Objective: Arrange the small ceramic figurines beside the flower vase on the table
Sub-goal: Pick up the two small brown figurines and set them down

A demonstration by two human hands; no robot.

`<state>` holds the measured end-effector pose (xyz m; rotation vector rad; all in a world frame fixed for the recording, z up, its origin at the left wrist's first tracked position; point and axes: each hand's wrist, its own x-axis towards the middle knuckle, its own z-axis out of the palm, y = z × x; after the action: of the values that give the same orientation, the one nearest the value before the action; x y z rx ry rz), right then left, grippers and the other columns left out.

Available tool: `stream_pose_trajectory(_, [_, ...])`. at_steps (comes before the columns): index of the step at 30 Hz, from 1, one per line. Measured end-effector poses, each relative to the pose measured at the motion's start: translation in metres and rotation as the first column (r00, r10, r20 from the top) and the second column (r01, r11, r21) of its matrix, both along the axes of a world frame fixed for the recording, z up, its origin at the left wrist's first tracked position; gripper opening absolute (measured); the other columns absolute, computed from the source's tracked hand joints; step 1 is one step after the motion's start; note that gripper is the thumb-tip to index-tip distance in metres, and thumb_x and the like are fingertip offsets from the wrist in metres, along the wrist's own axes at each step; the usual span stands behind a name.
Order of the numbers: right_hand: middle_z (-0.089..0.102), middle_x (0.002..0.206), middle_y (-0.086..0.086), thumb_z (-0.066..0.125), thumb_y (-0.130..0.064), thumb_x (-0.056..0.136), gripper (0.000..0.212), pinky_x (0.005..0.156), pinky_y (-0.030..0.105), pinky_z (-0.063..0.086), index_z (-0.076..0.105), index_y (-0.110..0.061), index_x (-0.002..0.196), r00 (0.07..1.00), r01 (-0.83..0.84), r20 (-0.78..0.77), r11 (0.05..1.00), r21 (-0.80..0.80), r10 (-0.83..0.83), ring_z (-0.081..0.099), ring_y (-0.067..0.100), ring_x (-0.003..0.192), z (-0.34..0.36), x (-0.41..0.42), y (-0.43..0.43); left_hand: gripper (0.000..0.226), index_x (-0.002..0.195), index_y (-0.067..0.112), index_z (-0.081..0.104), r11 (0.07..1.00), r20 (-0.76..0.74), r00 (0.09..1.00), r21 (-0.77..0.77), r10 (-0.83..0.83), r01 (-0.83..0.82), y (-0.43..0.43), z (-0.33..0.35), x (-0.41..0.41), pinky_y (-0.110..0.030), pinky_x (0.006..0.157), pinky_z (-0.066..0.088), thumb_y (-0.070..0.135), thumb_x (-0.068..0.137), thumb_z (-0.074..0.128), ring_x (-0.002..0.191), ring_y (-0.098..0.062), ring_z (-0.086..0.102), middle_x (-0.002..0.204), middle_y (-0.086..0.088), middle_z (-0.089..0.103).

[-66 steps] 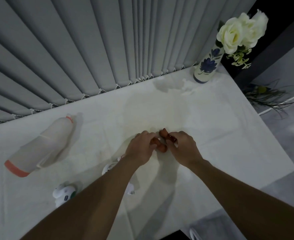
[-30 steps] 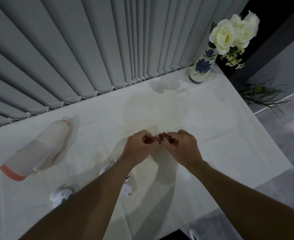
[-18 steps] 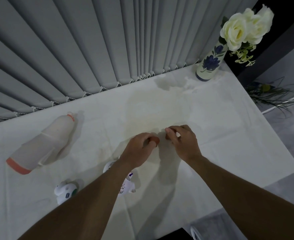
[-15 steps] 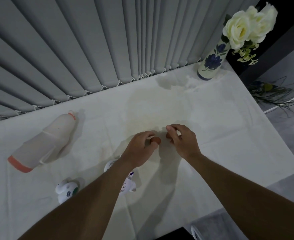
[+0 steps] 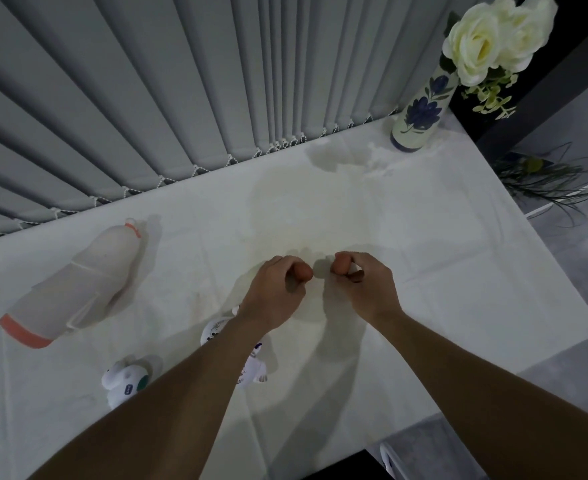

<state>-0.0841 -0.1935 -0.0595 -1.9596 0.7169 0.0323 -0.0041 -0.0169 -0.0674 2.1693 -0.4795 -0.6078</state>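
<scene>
Brown figurines are pinched, one in the left hand [image 5: 275, 292], one in the right hand [image 5: 368, 289], mid-table, well apart from the vase [image 5: 420, 116]. Ceramic, judged brittle; bodies should be gripped.

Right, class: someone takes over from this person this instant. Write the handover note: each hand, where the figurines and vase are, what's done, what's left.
Left hand: closed on a small brown piece, mid-table.
Right hand: closed on another small brown piece, close beside the left, not touching.
White figurine stands near the front left edge; a second white figurine sits partly hidden under the left forearm.
Flower vase stands at the far right corner of the table; nothing is beside it.
A pale bottle lies on its side at left.
Done: no figurine placed yet.
Left: carry all the pieces over and set them beside the vase.
</scene>
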Motion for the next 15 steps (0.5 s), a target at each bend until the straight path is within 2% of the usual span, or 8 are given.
stream_pose_trajectory(2, [0.073, 0.093, -0.014, 0.072, -0.003, 0.085, 0.018, 0.077, 0.014, 0.054, 0.069, -0.020, 0.080, 1.000, 0.015, 0.004, 1.000, 0.018, -0.015, 0.071, 0.007, 0.086, -0.001, -0.003, -0.001, 0.033, 0.102, 0.018, 0.068, 1.000, 0.005, 1.000, -0.014, 0.005, -0.005, -0.002, 0.000, 0.002, -0.039, 0.092, 0.053, 0.001, 0.075, 0.063, 0.097, -0.020, 0.064, 0.100, 0.004, 0.071])
stream_pose_trajectory(5, [0.074, 0.091, -0.016, 0.074, -0.008, 0.086, 0.017, 0.076, 0.015, 0.054, 0.070, -0.024, 0.082, 1.000, 0.013, 0.002, 0.999, 0.033, -0.013, 0.072, 0.006, 0.083, -0.002, -0.006, -0.002, 0.033, 0.105, 0.021, 0.065, 1.000, -0.030, 1.000, -0.025, 0.005, -0.006, -0.004, 0.000, 0.003, -0.037, 0.091, 0.055, 0.008, 0.076, 0.074, 0.097, -0.019, 0.064, 0.100, 0.004, 0.069])
stream_pose_trajectory(8, [0.073, 0.089, -0.011, 0.073, -0.011, 0.088, 0.010, 0.075, 0.023, 0.054, 0.069, -0.020, 0.084, 1.000, -0.003, 0.003, 1.000, 0.012, 0.003, 0.071, 0.011, 0.083, -0.002, -0.008, -0.001, 0.023, 0.098, 0.022, 0.067, 1.000, 0.010, 1.000, -0.011, 0.000, 0.001, -0.005, -0.003, 0.006, -0.041, 0.088, 0.055, 0.012, 0.079, 0.077, 0.093, -0.020, 0.064, 0.095, 0.005, 0.070])
stream_pose_trajectory(11, [0.073, 0.090, -0.008, 0.072, -0.012, 0.089, 0.008, 0.075, 0.028, 0.055, 0.067, -0.017, 0.085, 1.000, -0.001, 0.005, 1.000, 0.005, 0.001, 0.071, 0.014, 0.086, -0.002, -0.009, 0.000, 0.020, 0.099, 0.021, 0.070, 1.000, 0.035, 0.999, 0.008, -0.014, 0.014, -0.006, 0.000, 0.007, -0.042, 0.087, 0.056, 0.010, 0.083, 0.075, 0.092, -0.021, 0.067, 0.094, 0.005, 0.073])
stream_pose_trajectory(15, [0.074, 0.090, -0.011, 0.074, -0.012, 0.089, 0.011, 0.074, 0.023, 0.055, 0.067, -0.021, 0.085, 1.000, 0.019, 0.015, 1.000, 0.021, -0.020, 0.071, 0.009, 0.086, -0.006, -0.012, 0.001, 0.025, 0.105, 0.023, 0.068, 1.000, 0.018, 1.000, 0.024, -0.016, 0.015, -0.005, 0.000, 0.007, -0.041, 0.088, 0.057, 0.011, 0.084, 0.074, 0.092, -0.019, 0.068, 0.095, 0.003, 0.074])
